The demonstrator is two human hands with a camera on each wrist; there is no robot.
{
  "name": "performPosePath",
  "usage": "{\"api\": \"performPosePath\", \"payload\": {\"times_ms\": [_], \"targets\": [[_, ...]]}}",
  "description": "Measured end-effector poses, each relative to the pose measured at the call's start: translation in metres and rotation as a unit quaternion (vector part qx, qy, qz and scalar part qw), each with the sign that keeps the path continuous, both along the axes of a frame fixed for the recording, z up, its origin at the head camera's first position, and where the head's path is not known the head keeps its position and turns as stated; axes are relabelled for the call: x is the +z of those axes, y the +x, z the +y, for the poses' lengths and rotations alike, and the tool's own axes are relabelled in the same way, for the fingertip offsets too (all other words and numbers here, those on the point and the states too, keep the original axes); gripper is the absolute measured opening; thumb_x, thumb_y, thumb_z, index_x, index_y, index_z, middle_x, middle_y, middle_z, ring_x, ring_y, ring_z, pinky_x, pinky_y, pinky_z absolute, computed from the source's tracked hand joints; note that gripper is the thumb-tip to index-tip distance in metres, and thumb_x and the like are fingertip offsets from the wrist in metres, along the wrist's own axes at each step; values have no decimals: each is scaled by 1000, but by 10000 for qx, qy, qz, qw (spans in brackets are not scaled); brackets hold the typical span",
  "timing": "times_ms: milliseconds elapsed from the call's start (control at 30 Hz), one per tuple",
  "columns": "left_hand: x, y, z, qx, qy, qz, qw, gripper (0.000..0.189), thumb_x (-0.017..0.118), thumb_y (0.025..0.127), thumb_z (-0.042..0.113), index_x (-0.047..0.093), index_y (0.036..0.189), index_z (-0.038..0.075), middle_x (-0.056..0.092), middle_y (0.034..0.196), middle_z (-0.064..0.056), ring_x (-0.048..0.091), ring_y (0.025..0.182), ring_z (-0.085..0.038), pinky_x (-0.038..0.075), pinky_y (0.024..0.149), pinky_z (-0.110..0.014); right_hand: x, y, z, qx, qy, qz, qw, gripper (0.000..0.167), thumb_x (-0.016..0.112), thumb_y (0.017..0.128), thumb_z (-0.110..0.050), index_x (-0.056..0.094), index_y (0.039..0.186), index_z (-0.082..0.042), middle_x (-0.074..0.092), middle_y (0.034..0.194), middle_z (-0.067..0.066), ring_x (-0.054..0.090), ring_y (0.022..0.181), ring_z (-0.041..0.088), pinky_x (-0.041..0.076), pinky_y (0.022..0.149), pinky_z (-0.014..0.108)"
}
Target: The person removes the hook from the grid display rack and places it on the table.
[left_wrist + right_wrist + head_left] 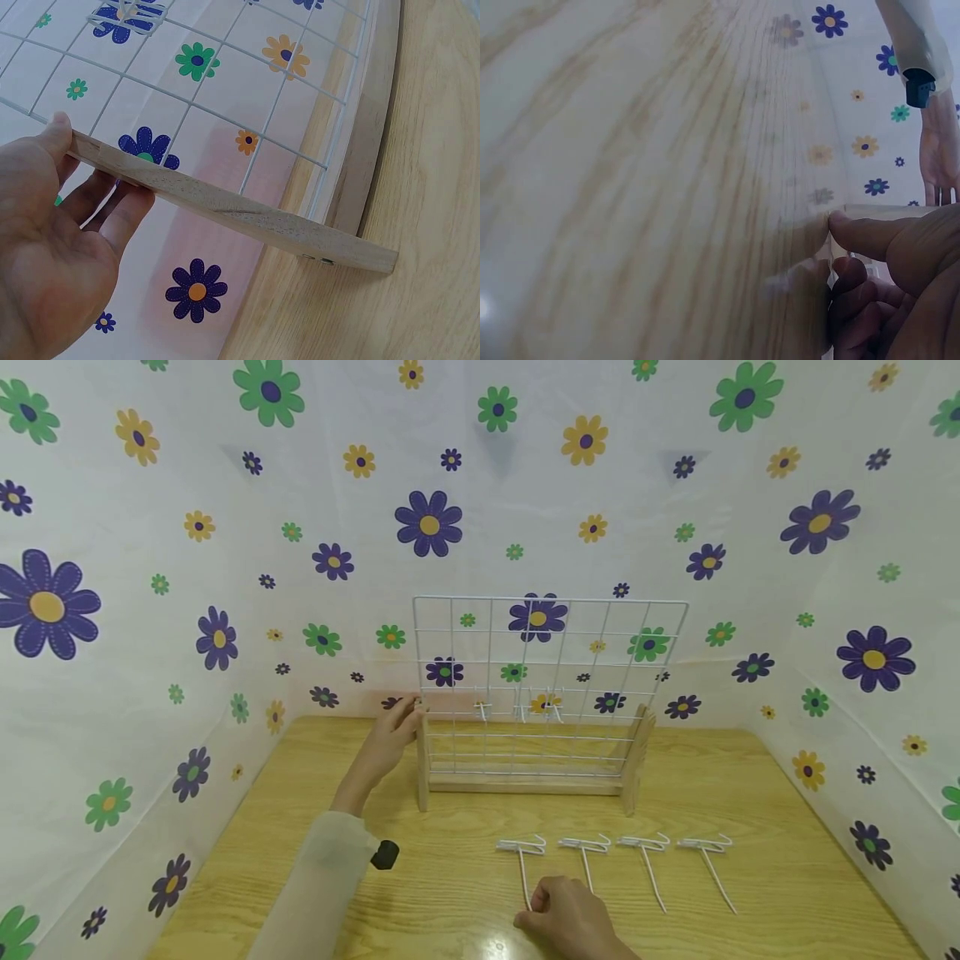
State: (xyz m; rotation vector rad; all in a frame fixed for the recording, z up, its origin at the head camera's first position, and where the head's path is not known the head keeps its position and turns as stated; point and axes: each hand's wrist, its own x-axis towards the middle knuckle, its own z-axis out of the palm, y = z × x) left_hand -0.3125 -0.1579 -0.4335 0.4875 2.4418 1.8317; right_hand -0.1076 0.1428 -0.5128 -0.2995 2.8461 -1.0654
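Note:
A white wire grid panel (525, 677) stands upright in a wooden base (525, 783). My left hand (390, 735) grips the top of the base's left wooden side post (225, 199), thumb on one side and fingers on the other. Three white hooks (553, 707) hang on a middle row of the grid. Several loose white hooks lie in a row on the table before the rack. At the leftmost loose hook (522, 868), my right hand (570, 917) pinches the lower end of its long prong. In the right wrist view, the hand mostly hides that hook.
The other loose hooks, such as the rightmost hook (708, 860), lie to the right of the pinched one. A wood-grain table (750, 793) carries everything. Flower-printed white sheeting (337, 610) encloses the back and both sides. A black device (386, 854) sits at my left wrist.

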Motion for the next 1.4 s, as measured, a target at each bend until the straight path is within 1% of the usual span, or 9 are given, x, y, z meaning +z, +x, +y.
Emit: {"api": "performPosePath", "payload": {"times_ms": [433, 633, 733, 933, 1000, 1133, 1233, 1300, 1400], "targets": [[-1, 1, -1, -65, 81, 33, 9999, 57, 42, 113, 34, 29, 163, 9, 35, 162, -20, 38, 147, -38, 43, 116, -42, -4, 0, 2, 37, -168, -2, 9999, 31, 86, 82, -34, 62, 74, -16, 57, 69, -11, 51, 62, 4, 47, 52, 22], [-2, -1, -1, -85, 59, -12, 9999, 57, 39, 114, 29, 25, 164, 6, 31, 163, -23, 36, 148, -41, 41, 117, -45, 1, -2, 3, -77, -244, 8, 9997, 28, 85, 84, -35, 66, 74, -17, 60, 69, -13, 53, 62, 4, 48, 52, 23], [-1, -2, -1, -86, 49, -32, 9999, 56, 38, 115, 27, 24, 164, 4, 30, 163, -25, 34, 148, -43, 41, 117, -46, 8, -5, 6, -81, -318, 108, 9994, 26, 83, 87, -34, 68, 78, -14, 61, 70, -11, 54, 62, 3, 50, 52, 21], [-2, 0, 0, -67, 72, 76, 9999, 57, 41, 114, 32, 27, 164, 7, 34, 162, -22, 37, 147, -40, 43, 116, -43, 28, -16, 10, -196, -487, 638, 9966, 20, 79, 92, -23, 71, 84, -7, 64, 71, -6, 54, 56, 0, 50, 48, 15], [-1, 0, -1, -72, 80, 68, 9999, 57, 40, 114, 32, 26, 164, 7, 34, 162, -22, 38, 147, -40, 43, 116, -44, 35, -21, 10, -334, -572, 833, 9943, 18, 79, 92, -21, 73, 86, -5, 68, 73, -4, 57, 58, 2, 53, 51, 15], [-1, 0, -1, -61, 25, 133, 9999, 58, 41, 114, 34, 28, 163, 7, 36, 161, -22, 40, 146, -41, 45, 115, -45, 49, -32, 9, -788, -873, 1019, 9878, 21, 77, 95, -24, 74, 92, -3, 72, 79, -2, 64, 64, 7, 57, 56, 17], [0, 0, -1, -30, -11, 134, 9999, 58, 41, 113, 36, 30, 163, 9, 36, 162, -21, 40, 145, -40, 46, 114, -44, 59, -40, 10, -1118, -1022, 1089, 9824, 24, 75, 98, -27, 75, 100, -3, 73, 83, -1, 63, 67, 9, 55, 53, 19], [0, -1, -1, -15, -17, 119, 9999, 58, 42, 113, 36, 30, 163, 9, 36, 162, -20, 41, 145, -39, 46, 114, -43, 66, -45, 12, -1246, -1071, 1168, 9795, 26, 73, 99, -27, 74, 105, -2, 73, 85, 1, 61, 66, 9, 50, 47, 20], [-1, -2, -1, -31, 0, 128, 9999, 59, 42, 113, 36, 29, 163, 8, 35, 162, -21, 40, 145, -40, 45, 114, -44, 77, -52, 16, -1305, -1267, 1342, 9741, 26, 71, 101, -24, 73, 110, 0, 73, 88, 5, 61, 65, 12, 46, 43, 22]]}}
